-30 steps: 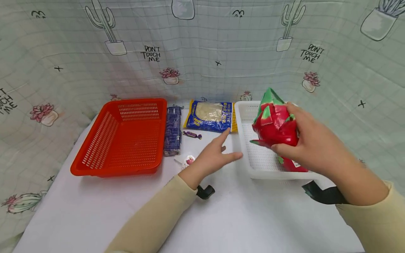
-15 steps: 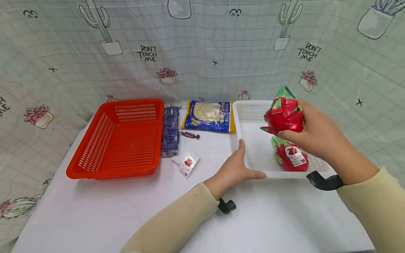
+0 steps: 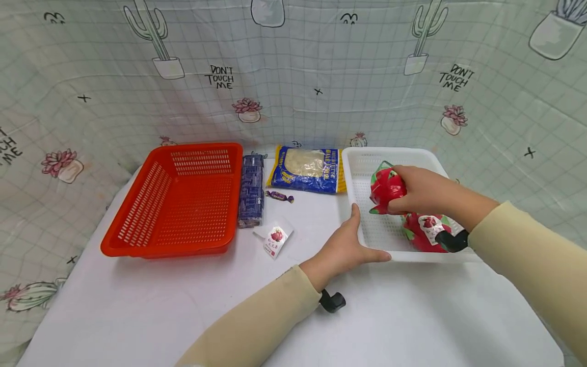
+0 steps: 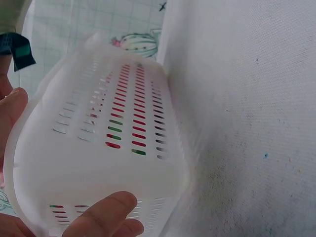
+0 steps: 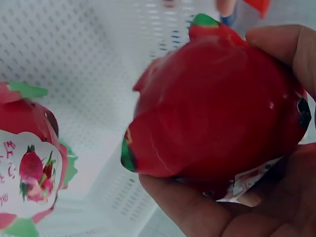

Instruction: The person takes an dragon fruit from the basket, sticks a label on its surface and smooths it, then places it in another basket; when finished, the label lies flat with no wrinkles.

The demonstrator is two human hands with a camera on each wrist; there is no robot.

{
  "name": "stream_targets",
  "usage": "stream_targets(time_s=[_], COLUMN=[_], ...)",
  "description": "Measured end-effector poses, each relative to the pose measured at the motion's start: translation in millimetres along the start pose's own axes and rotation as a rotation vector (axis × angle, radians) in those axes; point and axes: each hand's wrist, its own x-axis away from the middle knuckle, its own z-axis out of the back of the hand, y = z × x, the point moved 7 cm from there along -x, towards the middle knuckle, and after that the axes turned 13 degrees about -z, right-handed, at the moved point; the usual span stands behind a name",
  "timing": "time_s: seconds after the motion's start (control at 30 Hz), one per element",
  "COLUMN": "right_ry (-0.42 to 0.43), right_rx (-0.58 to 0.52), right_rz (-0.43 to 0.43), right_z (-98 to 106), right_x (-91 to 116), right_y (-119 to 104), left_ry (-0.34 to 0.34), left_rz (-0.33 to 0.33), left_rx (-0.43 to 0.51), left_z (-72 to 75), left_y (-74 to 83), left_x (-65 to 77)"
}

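Note:
My right hand [image 3: 419,191] holds a red-and-green dragon fruit [image 3: 387,188], shiny like plastic, low over the white basket [image 3: 399,256]. The right wrist view shows my thumb and fingers on either side of this dragon fruit [image 5: 212,108]; part of a label shows at its underside. A second dragon fruit [image 3: 424,237] with a white label lies inside the basket at the front. My left hand [image 3: 341,250] rests against the basket's near left corner, thumb and index finger spread straight along its two sides. In the left wrist view, fingers [image 4: 106,217] touch the basket's slotted outer wall.
An orange-red basket [image 3: 171,250] stands at the left. Between the baskets are a dark blue wrapped pack [image 3: 251,191], a blue-and-yellow food packet [image 3: 304,171], a purple wrapped candy [image 3: 279,197] and a white label tag [image 3: 276,242]. A patterned cloth [image 3: 293,76] hangs behind.
My left hand has moved right onto the white basket's corner. The right hand has lowered the held dragon fruit toward the inside of that basket.

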Motion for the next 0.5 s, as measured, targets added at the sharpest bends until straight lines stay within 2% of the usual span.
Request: stream_targets(time_s=[0.23,0.5], right_ry=[-0.085,-0.172], right_rx=[0.042,0.115], right_rz=[-0.032,-0.098], right_z=[-18,-44], right_x=[-28,-41], right_y=[-2,-7], left_ry=[0.006,-0.006], left_rz=[0.002,-0.016], left_rx=[-0.004,-0.012], left_z=[1.6,-0.6], left_y=[-1.3,-0.6], left_x=[0.7,-1.4])
